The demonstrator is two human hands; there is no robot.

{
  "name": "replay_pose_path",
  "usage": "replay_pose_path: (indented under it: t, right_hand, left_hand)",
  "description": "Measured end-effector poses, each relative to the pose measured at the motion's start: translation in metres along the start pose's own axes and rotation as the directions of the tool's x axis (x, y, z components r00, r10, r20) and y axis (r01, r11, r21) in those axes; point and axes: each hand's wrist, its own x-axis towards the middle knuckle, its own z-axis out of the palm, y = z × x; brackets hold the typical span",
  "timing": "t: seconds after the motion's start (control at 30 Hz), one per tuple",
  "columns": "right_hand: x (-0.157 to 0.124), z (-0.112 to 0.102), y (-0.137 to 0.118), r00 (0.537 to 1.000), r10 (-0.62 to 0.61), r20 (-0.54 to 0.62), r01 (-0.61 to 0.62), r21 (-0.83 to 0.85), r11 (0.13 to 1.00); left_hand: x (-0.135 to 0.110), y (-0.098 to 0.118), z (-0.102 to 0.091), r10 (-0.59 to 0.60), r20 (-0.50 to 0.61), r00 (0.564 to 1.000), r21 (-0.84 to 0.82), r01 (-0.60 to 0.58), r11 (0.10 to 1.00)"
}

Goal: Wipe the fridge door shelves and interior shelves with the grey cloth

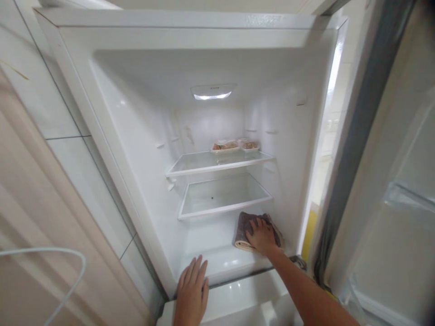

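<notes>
Head view: right hand spread on a folded cloth inside an open fridge

Head camera looks into a white fridge (204,38), its frame slanting down both sides. The brown cloth (243,228), light along its lower edge, lies on the compartment floor (207,246) at the right, near the side wall. The right hand (262,234) rests on top of it, palm down, fingers somewhat spread. The left hand (192,287) is palm down at the front sill, left of the middle, its fingers nearly straight and close together, the thumb slightly apart; whether it bears weight cannot be told.

Room for the right hand is bounded by the side wall at its right and, above and behind, by the white front edge of the lower shelf (231,192). Leftward, the floor runs on to the opposite wall. The upper shelf (200,162) carries two wrapped packs (225,146) at the back right, under a lit lamp (213,92).

The open door (390,253), with its grey gasket (356,136), closes in the right side; a yellow surface (308,235) shows through the gap. Tiles (68,158) and a pale curved cord (50,250) stand at the left. Any print on the packs is too small to read.
</notes>
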Motion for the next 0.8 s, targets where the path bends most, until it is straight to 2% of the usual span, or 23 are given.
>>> replay_pose_path:
  t: [0.13, 0.37, 0.5, 0.63, 0.8]
  right_hand:
    - [-0.018, -0.003, 0.000, 1.000, 0.009, 0.021, -0.008, -0.023, 1.000]
    - [-0.064, 0.001, 0.004, 0.996, -0.087, 0.020, 0.086, 0.003, 0.996]
    - [-0.080, 0.007, 0.008, 0.996, -0.080, 0.027, 0.080, 0.012, 0.997]
    - [-0.081, 0.013, 0.004, 0.998, -0.054, 0.012, 0.054, 0.015, 0.998]
    - [-0.051, 0.011, -0.001, 0.998, 0.003, 0.064, -0.004, 0.014, 1.000]
  left_hand:
    - [0.000, -0.002, 0.003, -0.005, -0.012, 1.000, -0.015, 0.005, 1.000]
    - [0.000, -0.003, 0.007, -0.016, -0.022, 1.000, -0.021, 0.016, 1.000]
    - [0.000, -0.002, 0.005, -0.006, -0.027, 1.000, -0.016, 0.005, 1.000]
    - [0.001, -0.003, 0.004, 0.019, -0.043, 0.999, 0.019, -0.019, 1.000]
    - [0.002, -0.003, 0.007, 0.040, -0.070, 0.997, 0.041, -0.037, 0.998]
